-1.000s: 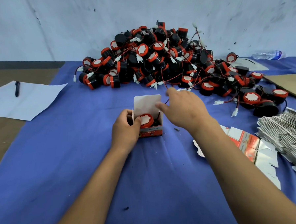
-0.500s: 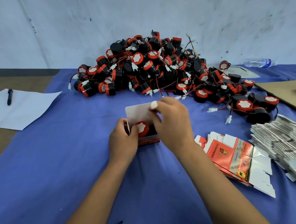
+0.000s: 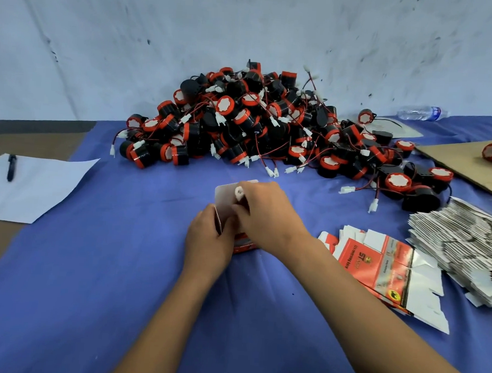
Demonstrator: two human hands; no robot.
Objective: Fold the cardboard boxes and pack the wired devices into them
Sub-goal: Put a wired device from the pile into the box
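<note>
Fingers [image 3: 239,211] of right hand [image 3: 266,213] curl over the box [image 3: 244,244] mouth, pinching a white plug [image 3: 239,191]; left hand [image 3: 207,241] grips its side; wire could snag the flap [image 3: 224,196] if not tucked fully.

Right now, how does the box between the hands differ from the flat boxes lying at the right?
The box between the hands is folded up into shape and stands with its white lid flap raised; the flat boxes lie unfolded in a loose pile. The left hand and right hand grip the folded box; nobody touches the flat boxes. Both show red printed card with white inner sides.
</note>
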